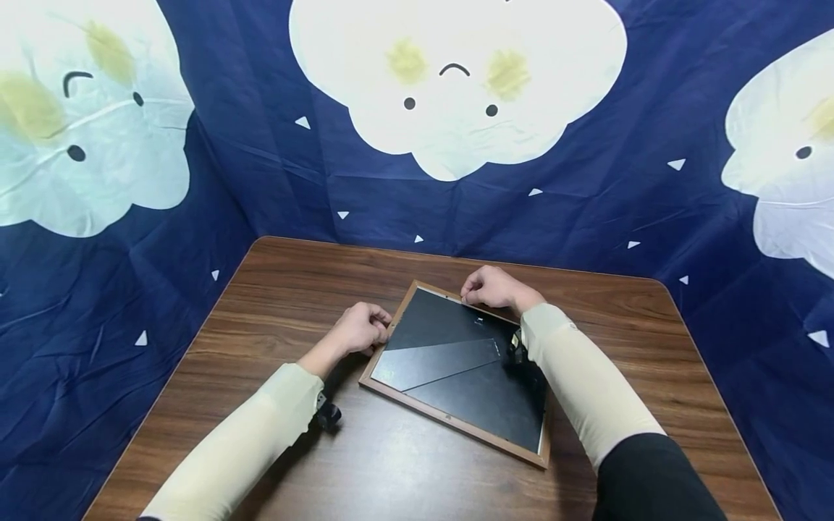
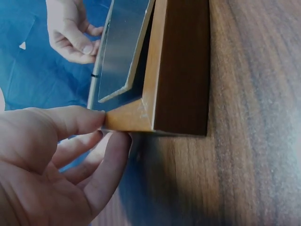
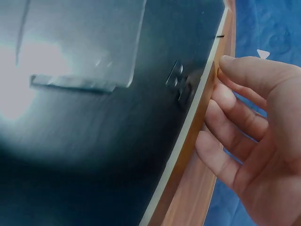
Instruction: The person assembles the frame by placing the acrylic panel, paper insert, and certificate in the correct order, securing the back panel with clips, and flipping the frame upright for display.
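A wooden picture frame (image 1: 495, 438) lies on the table with its black backing board (image 1: 485, 409) upward. A flat easel stand (image 1: 436, 362) is folded against the board. My left hand (image 1: 357, 329) pinches the left rim, its thumb above and its fingers below, clearest in the left wrist view. At the far rim, my right hand (image 1: 494, 287) has its thumb on the edge and curled fingers against the outer side. A small metal hanger (image 3: 175, 75) shows on the board near that hand in the right wrist view. The frame's front is hidden.
The brown wood-grain table (image 1: 274, 289) reaches around the frame on all sides. Behind it hangs a dark blue cloth (image 1: 260, 145) printed with white clouds. Small dark wrist cameras (image 1: 329, 415) sit under the sleeves, the right one close above the board.
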Demonstrator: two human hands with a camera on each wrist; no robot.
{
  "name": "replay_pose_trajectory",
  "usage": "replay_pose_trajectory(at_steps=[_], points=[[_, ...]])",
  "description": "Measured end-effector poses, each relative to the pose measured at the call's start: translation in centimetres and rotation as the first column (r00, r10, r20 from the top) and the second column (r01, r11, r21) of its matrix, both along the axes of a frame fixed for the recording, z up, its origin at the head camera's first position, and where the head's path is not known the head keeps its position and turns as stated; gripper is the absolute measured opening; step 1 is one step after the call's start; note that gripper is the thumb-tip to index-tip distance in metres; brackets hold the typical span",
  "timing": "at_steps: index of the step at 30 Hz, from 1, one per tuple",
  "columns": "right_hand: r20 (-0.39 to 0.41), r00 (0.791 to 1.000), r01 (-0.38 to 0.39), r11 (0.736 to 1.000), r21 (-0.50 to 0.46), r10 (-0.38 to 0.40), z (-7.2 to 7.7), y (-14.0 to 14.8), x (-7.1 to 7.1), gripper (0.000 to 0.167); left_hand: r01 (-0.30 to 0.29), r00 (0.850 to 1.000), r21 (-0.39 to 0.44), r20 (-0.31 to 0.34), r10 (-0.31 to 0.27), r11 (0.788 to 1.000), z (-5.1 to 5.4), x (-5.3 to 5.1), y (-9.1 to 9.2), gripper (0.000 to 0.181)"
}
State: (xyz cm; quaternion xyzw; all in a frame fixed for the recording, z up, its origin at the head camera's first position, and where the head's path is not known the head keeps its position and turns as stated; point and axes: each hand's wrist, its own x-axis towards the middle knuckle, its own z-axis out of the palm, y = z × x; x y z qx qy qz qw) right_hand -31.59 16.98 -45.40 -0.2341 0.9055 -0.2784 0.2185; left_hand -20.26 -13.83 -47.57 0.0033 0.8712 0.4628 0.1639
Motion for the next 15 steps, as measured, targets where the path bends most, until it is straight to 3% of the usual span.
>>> replay_pose_trajectory(at_steps=[7,15], points=[[0.02,1.0,0.01,1.0,-0.001,-0.01,0.4,-1.9,-0.5,0.009,-0.002,0.999,0.068,0.04,-0.001,0.998,-0.4,0.1,-0.3,0.036],[0.1,0.995,0.011,1.0,0.003,-0.012,0.6,-3.0,-1.4,0.01,0.0,0.999,0.076,0.032,-0.002,0.997,-0.5,0.1,-0.3,0.035]])
